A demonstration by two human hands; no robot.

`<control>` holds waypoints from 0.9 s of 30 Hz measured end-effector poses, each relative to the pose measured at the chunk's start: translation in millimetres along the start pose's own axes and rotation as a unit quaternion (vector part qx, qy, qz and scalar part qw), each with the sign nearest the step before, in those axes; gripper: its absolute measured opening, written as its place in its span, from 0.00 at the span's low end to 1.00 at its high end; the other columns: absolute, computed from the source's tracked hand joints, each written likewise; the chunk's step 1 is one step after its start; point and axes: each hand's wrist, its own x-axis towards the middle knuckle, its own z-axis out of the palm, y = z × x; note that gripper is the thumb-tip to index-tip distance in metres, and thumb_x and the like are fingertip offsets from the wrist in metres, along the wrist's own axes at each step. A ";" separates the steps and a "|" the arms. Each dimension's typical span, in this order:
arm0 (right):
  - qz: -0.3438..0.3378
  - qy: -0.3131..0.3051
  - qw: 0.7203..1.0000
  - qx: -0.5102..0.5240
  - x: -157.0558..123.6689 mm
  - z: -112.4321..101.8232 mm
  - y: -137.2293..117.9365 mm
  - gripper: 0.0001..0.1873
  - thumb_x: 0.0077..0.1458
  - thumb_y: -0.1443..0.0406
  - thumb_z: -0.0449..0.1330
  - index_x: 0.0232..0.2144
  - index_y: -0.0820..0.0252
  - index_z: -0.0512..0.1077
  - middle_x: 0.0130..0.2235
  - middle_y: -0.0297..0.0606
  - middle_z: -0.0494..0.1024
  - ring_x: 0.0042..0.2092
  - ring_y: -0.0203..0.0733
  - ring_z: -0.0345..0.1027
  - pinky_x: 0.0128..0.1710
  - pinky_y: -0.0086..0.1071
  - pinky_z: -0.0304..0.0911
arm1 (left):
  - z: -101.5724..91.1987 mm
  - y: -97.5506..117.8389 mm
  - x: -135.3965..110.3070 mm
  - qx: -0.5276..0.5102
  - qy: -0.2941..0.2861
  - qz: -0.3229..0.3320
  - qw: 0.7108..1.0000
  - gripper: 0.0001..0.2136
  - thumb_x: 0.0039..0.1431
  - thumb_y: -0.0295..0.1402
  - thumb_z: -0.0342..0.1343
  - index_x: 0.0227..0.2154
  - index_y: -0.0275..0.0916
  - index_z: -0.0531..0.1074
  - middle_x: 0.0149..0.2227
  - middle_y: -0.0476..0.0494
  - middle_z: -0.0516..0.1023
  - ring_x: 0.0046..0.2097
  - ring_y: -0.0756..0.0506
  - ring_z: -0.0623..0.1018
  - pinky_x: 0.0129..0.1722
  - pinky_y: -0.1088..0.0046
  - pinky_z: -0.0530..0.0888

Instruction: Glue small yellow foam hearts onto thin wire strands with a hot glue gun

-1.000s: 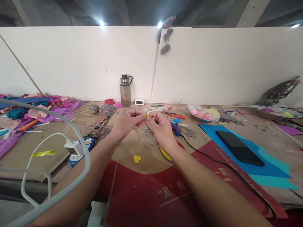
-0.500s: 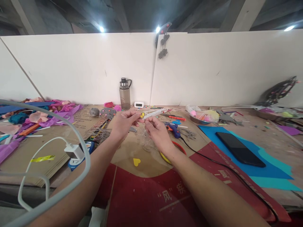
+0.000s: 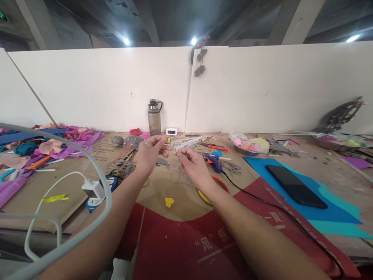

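Note:
My left hand (image 3: pixel 149 152) is raised over the cardboard-covered table (image 3: pixel 163 182), its thumb and forefinger pinching a small yellow piece (image 3: pixel 168 140). My right hand (image 3: pixel 192 165) hovers just right of it, a short gap away. Its fingertips are pinched together on something too thin or small to make out. Below both hands lies a tangle of clear thread or film (image 3: pixel 182 177). A yellow heart cut-out (image 3: pixel 169 201) rests on the table nearer to me. A yellow-and-red ring (image 3: pixel 217 186) shows partly from under my right wrist.
A blue glue gun (image 3: pixel 214 161) with a black cord lies right of my hands. A phone (image 3: pixel 294 186) rests on a blue foam sheet (image 3: pixel 335 210). At the back stand a water bottle (image 3: pixel 154 116) and a timer (image 3: pixel 171 131). Left: a charger (image 3: pixel 93 189), white cable, crepe scraps (image 3: pixel 43 144).
My hands have drawn a little apart. The yellow piece stayed in my left fingers, and my right hand dropped slightly. The view tilted up.

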 end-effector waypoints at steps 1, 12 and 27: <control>-0.003 -0.002 1.000 0.002 -0.3 0.1 -1.2 0.10 0.55 0.58 0.55 0.27 0.56 0.65 0.20 0.25 0.60 0.23 0.33 0.51 0.24 0.28 0.49 | -0.5 -0.7 0.8 -0.004 -0.003 0.000 1.000 0.12 0.47 0.39 0.64 0.30 0.35 0.75 0.23 0.48 0.77 0.25 0.49 0.77 0.23 0.76 0.70; -0.040 -0.044 0.998 0.018 -5.3 -4.1 -16.5 0.11 0.56 0.58 0.56 0.27 0.58 0.68 0.23 0.27 0.61 0.27 0.33 0.53 0.29 0.28 0.51 | -0.7 2.5 -2.7 0.002 -0.017 0.019 1.000 0.13 0.46 0.38 0.65 0.31 0.35 0.74 0.27 0.47 0.78 0.28 0.49 0.78 0.32 0.72 0.75; -0.002 0.097 0.833 -0.545 18.0 -82.5 3.3 0.16 0.61 0.60 0.49 0.33 0.64 0.72 0.37 0.52 0.76 0.39 0.48 0.69 0.39 0.38 0.59 | -2.2 10.1 -8.0 0.068 0.011 0.091 0.993 0.13 0.52 0.42 0.60 0.35 0.39 0.72 0.28 0.51 0.72 0.28 0.49 0.78 0.25 0.74 0.74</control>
